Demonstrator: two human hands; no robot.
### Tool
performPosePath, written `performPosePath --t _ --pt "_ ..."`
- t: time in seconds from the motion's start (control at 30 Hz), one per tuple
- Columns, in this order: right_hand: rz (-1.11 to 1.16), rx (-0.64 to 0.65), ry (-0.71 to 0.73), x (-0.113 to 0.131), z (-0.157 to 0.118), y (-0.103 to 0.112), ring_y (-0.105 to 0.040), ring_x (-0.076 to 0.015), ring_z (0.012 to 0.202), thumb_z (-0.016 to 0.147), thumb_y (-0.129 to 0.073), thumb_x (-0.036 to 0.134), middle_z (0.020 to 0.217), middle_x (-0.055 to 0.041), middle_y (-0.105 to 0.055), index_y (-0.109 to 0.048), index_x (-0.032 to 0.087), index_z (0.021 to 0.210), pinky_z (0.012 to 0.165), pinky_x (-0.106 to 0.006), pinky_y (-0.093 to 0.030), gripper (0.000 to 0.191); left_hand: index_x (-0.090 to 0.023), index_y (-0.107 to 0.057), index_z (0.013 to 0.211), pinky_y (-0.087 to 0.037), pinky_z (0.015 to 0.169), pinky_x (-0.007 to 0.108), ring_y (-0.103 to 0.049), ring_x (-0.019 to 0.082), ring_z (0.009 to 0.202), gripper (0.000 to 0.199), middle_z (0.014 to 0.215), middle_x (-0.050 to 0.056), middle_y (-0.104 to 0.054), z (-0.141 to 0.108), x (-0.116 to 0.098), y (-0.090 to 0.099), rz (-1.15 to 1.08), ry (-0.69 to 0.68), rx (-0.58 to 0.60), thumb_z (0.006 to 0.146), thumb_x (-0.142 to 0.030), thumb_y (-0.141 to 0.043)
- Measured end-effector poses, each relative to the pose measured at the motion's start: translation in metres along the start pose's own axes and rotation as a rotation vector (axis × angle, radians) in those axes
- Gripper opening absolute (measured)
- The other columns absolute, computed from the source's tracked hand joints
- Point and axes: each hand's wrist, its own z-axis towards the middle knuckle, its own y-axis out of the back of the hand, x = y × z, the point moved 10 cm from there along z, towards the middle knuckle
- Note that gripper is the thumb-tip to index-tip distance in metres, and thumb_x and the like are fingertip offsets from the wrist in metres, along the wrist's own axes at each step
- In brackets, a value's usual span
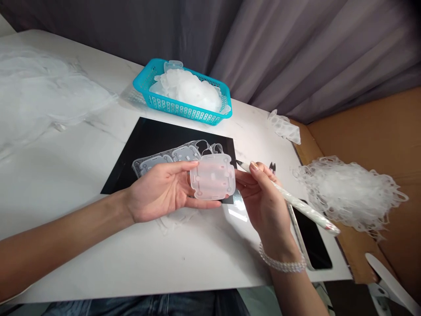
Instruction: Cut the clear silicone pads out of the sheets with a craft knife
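My left hand (164, 188) grips a small translucent plastic plate (213, 177) with rounded corners and cut-outs, thumb on its left edge and fingers behind it. In my right hand (266, 197) is a white-wrapped craft knife (296, 202), pinched between thumb and fingers, its dark tip pointing left beside the plate's upper right corner. The other right fingers reach toward the plate's right edge; whether they touch it I cannot tell. Behind the plate, a clear moulded sheet (154, 162) bearing similar plates lies on a black mat (131, 136).
A blue basket (184, 112) filled with translucent pieces stands behind the mat. Clear plastic sheets (46, 96) are heaped at left. On the right lie a phone (312, 241), a tangle of plastic offcuts (351, 191) by a cardboard box (378, 118), and a crumpled plastic strip (284, 126).
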Motion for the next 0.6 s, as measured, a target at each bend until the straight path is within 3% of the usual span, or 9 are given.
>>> performPosePath --t 0.3,0.4,0.47,0.53,0.6 --pt "-0.011 -0.035 -0.008 -0.002 0.0 0.004 -0.075 -0.0223 0.082 0.089 -0.067 0.032 0.076 -0.0009 -0.078 -0.05 0.024 0.066 0.086 -0.041 -0.057 0.03 -0.005 -0.063 0.129 -0.051 0.102 0.05 -0.06 0.037 0.124 0.049 0.131 0.019 -0.066 0.001 0.001 -0.003 -0.065 0.006 0.055 0.097 -0.037 -0.044" --pt "-0.012 -0.078 -0.011 -0.003 0.002 0.009 -0.076 -0.0234 0.083 0.088 -0.066 0.037 0.074 -0.0015 -0.078 -0.052 0.024 0.068 0.087 -0.041 -0.057 0.028 -0.006 -0.065 0.126 -0.051 0.101 0.051 -0.062 0.038 0.122 0.053 0.129 0.02 -0.067 0.002 0.004 0.001 -0.044 -0.001 0.012 0.096 -0.045 -0.046" --pt "-0.005 -0.115 -0.006 -0.002 0.004 0.015 -0.076 -0.0242 0.086 0.088 -0.066 0.041 0.073 -0.0027 -0.077 -0.05 0.024 0.066 0.086 -0.04 -0.057 0.032 -0.009 -0.067 0.125 -0.052 0.102 0.05 -0.062 0.035 0.122 0.045 0.129 0.018 -0.068 0.001 0.0 0.007 0.048 -0.06 -0.068 0.095 -0.04 -0.053" --pt "0.01 -0.155 -0.004 -0.001 0.006 0.022 -0.076 -0.0251 0.089 0.087 -0.066 0.045 0.075 -0.0043 -0.078 -0.048 0.024 0.068 0.083 -0.038 -0.056 0.033 -0.014 -0.067 0.125 -0.051 0.104 0.047 -0.061 0.031 0.124 0.036 0.131 0.014 -0.067 -0.004 -0.019 0.015 0.235 -0.198 -0.188 0.094 -0.03 -0.058" --pt "0.033 -0.19 -0.008 -0.001 0.008 0.03 -0.076 -0.0256 0.088 0.086 -0.065 0.049 0.078 -0.0058 -0.079 -0.051 0.025 0.075 0.083 -0.039 -0.056 0.03 -0.019 -0.068 0.126 -0.049 0.107 0.043 -0.059 0.028 0.127 0.034 0.136 0.009 -0.064 -0.014 -0.06 0.018 0.517 -0.419 -0.336 0.093 -0.026 -0.062"
